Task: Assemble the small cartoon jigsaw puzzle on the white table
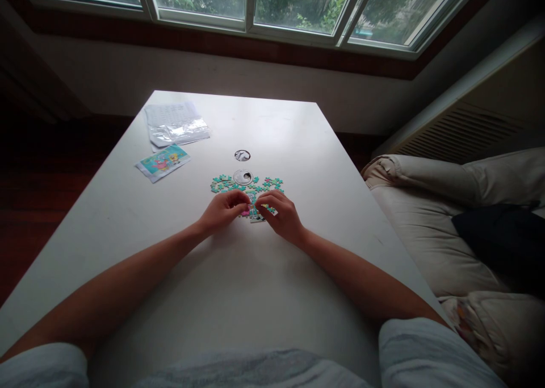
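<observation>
Many small jigsaw puzzle pieces (221, 182), mostly turquoise with some pink and yellow, lie in a cluster on the white table (255, 297). My left hand (223, 211) is at the near left of the cluster, thumb and fingers pinched on a puzzle piece beside some pink ones. From the other side my right hand (281, 213) has its fingertips pinched at a piece too. Between the hands, a few joined pieces (252, 197) show in part. The fingers hide much of what they touch, so the exact pieces are hard to make out.
A round metallic disc (243, 176) sits among the far pieces, with another round insert (242, 155) behind it. To the left lie a colourful cartoon picture card (164, 162) and a clear plastic bag with paper (176, 125). A beige sofa (417, 223) stands right.
</observation>
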`<action>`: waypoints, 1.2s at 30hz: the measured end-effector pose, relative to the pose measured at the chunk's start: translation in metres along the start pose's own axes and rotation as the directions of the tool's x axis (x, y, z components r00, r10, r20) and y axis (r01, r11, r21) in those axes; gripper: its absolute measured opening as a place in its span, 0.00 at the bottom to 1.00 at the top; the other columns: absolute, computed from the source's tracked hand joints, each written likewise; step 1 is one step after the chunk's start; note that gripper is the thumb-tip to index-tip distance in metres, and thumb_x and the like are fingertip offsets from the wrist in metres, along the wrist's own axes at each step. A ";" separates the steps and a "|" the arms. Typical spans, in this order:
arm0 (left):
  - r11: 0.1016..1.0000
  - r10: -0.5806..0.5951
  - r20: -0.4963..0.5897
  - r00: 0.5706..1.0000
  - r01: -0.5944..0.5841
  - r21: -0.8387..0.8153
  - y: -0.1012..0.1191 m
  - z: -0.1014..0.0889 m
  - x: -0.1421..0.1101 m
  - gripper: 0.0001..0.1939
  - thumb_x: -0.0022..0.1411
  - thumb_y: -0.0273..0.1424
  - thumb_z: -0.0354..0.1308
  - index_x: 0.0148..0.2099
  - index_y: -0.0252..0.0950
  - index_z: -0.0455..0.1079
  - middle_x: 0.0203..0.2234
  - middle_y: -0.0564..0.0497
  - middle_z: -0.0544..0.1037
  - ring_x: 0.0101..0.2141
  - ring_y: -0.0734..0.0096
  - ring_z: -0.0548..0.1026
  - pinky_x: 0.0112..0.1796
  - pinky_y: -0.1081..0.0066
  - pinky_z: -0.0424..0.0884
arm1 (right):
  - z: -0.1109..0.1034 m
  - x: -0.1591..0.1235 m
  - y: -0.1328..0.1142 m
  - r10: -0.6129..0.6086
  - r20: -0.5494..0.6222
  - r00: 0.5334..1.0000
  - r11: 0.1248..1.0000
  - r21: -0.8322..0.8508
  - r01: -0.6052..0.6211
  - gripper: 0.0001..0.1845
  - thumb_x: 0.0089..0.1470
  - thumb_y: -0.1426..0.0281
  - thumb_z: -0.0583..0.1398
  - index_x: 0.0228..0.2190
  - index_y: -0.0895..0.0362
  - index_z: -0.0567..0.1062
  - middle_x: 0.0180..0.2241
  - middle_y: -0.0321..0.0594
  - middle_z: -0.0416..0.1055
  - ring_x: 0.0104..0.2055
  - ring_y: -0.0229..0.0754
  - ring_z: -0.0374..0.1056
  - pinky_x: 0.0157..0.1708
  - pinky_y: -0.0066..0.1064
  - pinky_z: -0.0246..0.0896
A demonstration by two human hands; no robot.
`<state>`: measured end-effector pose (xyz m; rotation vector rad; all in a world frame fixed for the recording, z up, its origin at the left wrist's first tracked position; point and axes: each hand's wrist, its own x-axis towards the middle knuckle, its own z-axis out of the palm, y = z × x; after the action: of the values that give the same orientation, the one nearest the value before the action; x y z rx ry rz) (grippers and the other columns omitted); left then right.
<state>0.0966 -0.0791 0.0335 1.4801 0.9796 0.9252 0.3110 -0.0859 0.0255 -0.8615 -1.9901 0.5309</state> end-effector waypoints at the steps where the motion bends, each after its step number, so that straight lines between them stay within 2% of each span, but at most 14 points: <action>1: 0.999 0.011 -0.015 1.000 -0.011 0.045 0.000 -0.002 0.001 0.07 0.58 0.33 0.63 0.38 0.35 0.75 0.30 0.51 0.78 0.32 0.71 0.75 0.36 0.71 0.71 | 0.000 -0.001 0.000 -0.001 0.009 1.000 1.000 0.007 0.001 0.06 0.66 0.67 0.59 0.38 0.52 0.77 0.39 0.42 0.76 0.44 0.44 0.71 0.47 0.38 0.67; 5: 0.988 0.045 -0.094 0.995 -0.031 0.151 -0.005 -0.013 0.006 0.07 0.59 0.33 0.61 0.38 0.36 0.75 0.30 0.52 0.78 0.33 0.70 0.75 0.36 0.70 0.70 | 0.002 -0.005 0.000 0.013 0.060 0.998 1.000 0.011 -0.014 0.08 0.69 0.67 0.55 0.40 0.53 0.74 0.36 0.40 0.76 0.37 0.39 0.71 0.40 0.32 0.65; 8: 0.932 0.100 -0.143 0.985 -0.043 0.359 -0.011 -0.021 0.008 0.07 0.61 0.32 0.58 0.39 0.37 0.76 0.30 0.52 0.79 0.33 0.70 0.75 0.36 0.70 0.68 | 0.005 -0.007 0.001 -0.021 0.108 0.994 0.999 -0.039 0.026 0.09 0.69 0.67 0.54 0.40 0.53 0.73 0.35 0.40 0.75 0.35 0.39 0.70 0.39 0.31 0.64; 11: 0.817 0.187 -0.101 0.977 -0.098 0.568 -0.016 -0.026 0.009 0.08 0.61 0.30 0.57 0.40 0.39 0.77 0.32 0.52 0.79 0.33 0.69 0.74 0.37 0.69 0.68 | 0.010 -0.008 0.004 -0.080 0.155 0.985 0.988 -0.119 0.099 0.09 0.69 0.68 0.53 0.40 0.54 0.73 0.36 0.41 0.76 0.38 0.40 0.70 0.41 0.32 0.64; 15: 0.694 0.264 0.002 0.964 -0.192 0.694 -0.020 -0.031 0.010 0.07 0.62 0.28 0.57 0.38 0.40 0.77 0.33 0.50 0.78 0.36 0.65 0.74 0.41 0.66 0.67 | 0.015 -0.009 0.005 -0.128 0.214 0.968 0.954 -0.241 0.179 0.09 0.69 0.70 0.53 0.41 0.55 0.74 0.37 0.43 0.76 0.40 0.42 0.70 0.42 0.33 0.63; 20: 0.618 0.290 0.076 0.954 -0.247 0.746 -0.025 -0.033 0.011 0.07 0.62 0.29 0.59 0.39 0.41 0.78 0.34 0.50 0.78 0.39 0.62 0.73 0.46 0.62 0.65 | 0.021 -0.009 0.003 -0.182 0.277 0.944 0.895 -0.352 0.275 0.09 0.68 0.74 0.53 0.41 0.55 0.74 0.39 0.44 0.77 0.40 0.43 0.69 0.43 0.34 0.62; 28: 0.618 0.279 0.092 0.956 -0.251 0.745 -0.030 -0.036 0.011 0.07 0.61 0.30 0.60 0.40 0.42 0.80 0.34 0.49 0.77 0.40 0.62 0.71 0.47 0.62 0.64 | 0.025 -0.012 0.001 -0.222 0.398 0.890 0.764 -0.496 0.412 0.11 0.69 0.73 0.53 0.46 0.55 0.75 0.40 0.45 0.76 0.40 0.45 0.66 0.43 0.38 0.59; 31: 0.612 0.279 0.094 0.956 -0.253 0.749 -0.029 -0.037 0.010 0.08 0.62 0.29 0.59 0.40 0.42 0.80 0.34 0.49 0.76 0.39 0.62 0.71 0.46 0.63 0.64 | 0.026 -0.012 0.000 -0.242 0.422 0.874 0.757 -0.481 0.442 0.11 0.69 0.74 0.53 0.46 0.56 0.75 0.39 0.44 0.75 0.41 0.45 0.66 0.43 0.37 0.60; 36: 0.608 0.274 0.097 0.957 -0.250 0.754 -0.029 -0.038 0.010 0.08 0.61 0.29 0.59 0.39 0.42 0.80 0.33 0.49 0.75 0.39 0.62 0.71 0.46 0.62 0.64 | 0.030 -0.013 -0.001 -0.258 0.415 0.872 0.787 -0.433 0.439 0.09 0.68 0.75 0.55 0.41 0.54 0.76 0.38 0.43 0.74 0.42 0.44 0.67 0.44 0.36 0.60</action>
<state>0.0621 -0.0546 0.0098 2.3943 1.2814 0.7550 0.2901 -0.0973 0.0029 -0.7006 -2.6029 -0.1077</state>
